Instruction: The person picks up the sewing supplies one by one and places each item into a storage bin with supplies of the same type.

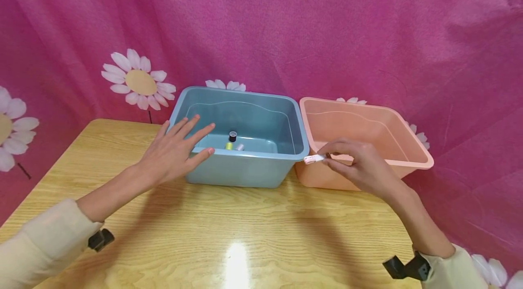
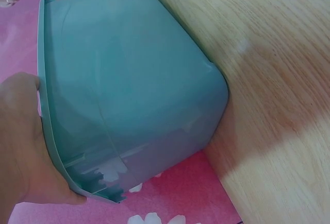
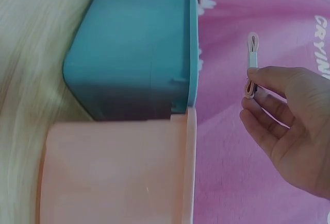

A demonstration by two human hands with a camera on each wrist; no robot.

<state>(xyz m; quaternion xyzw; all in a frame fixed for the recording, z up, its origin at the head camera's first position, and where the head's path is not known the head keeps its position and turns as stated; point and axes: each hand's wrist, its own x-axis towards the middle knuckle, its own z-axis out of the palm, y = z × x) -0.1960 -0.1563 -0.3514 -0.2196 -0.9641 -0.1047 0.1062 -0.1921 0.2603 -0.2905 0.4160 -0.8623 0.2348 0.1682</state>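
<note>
My right hand (image 1: 365,166) pinches a small folded measuring tape (image 3: 252,59) between thumb and fingers, above the near left corner of the peach bin (image 1: 327,177). The tape looks whitish with faint reddish marks, and a white band wraps its looped strip. My left hand (image 1: 169,155) spreads its fingers over the near left rim of the blue bin (image 1: 241,171), holding nothing. Inside that bin stands a black thread spool (image 1: 233,138), with a yellow spool (image 1: 229,146) and a pale spool (image 1: 240,147) in front, partly hidden by the rim.
Both bins stand side by side on a wood-grain table (image 1: 196,234), their rims nearly meeting. A pink cloth (image 1: 261,25) with daisies hangs behind them. Dark wrist mounts (image 1: 101,239) sit at the sleeve cuffs.
</note>
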